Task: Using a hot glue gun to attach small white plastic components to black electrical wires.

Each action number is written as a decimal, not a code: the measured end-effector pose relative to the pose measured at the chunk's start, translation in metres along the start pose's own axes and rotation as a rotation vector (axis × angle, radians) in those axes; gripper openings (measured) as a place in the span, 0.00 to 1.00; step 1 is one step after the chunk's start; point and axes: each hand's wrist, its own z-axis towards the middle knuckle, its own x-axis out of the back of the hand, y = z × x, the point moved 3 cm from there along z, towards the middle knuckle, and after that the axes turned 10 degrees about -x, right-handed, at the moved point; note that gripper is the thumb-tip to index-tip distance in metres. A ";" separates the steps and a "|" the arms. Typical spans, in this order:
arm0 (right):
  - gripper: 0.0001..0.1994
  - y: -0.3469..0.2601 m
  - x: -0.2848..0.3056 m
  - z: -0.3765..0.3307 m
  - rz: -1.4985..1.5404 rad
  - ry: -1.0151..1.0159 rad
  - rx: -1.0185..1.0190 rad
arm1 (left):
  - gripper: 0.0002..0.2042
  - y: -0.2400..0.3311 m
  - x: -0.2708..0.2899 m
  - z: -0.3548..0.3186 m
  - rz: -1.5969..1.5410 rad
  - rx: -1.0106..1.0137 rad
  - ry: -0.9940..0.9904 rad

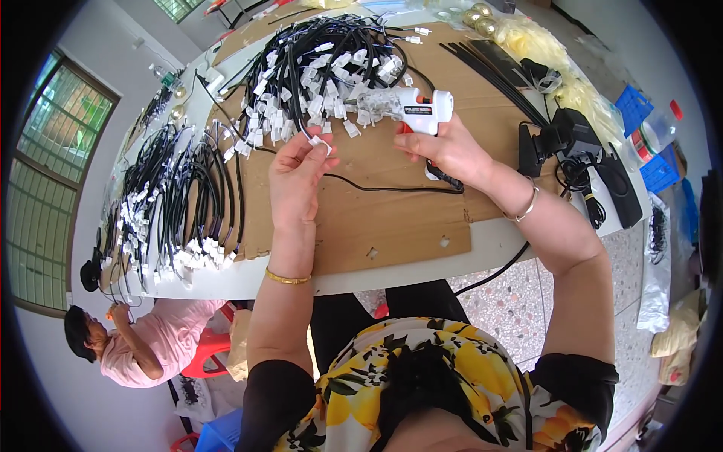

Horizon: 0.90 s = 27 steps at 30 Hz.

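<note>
My left hand [296,179] pinches a small white plug connector [319,143] on the end of a black cable, at the near edge of a large heap of cables [290,64] with white connectors. In my right hand [454,154] is a white glue gun [422,113], my fingers wrapped around its handle. Its nozzle points left over the heap's white connectors; what the tip touches, if anything, I cannot make out. A black cord [399,189] runs across the cardboard [376,226] below both hands.
More bundled cables [192,181] lie at the left. Long black rods [493,83], a black device [576,132] and coiled cord [576,177] occupy the right side. Yellowish plastic bags [531,41] sit at the far right. A seated person in pink [162,339] works at lower left.
</note>
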 end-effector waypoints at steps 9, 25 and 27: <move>0.11 -0.005 -0.013 -0.011 0.037 -0.094 -0.007 | 0.16 0.011 -0.002 -0.001 0.018 -0.002 -0.011; 0.10 -0.005 -0.016 -0.012 -0.003 -0.102 -0.026 | 0.12 -0.002 0.001 -0.003 0.037 -0.021 0.006; 0.10 -0.007 -0.017 -0.014 -0.019 -0.090 -0.014 | 0.11 -0.003 0.001 -0.003 0.061 -0.038 0.011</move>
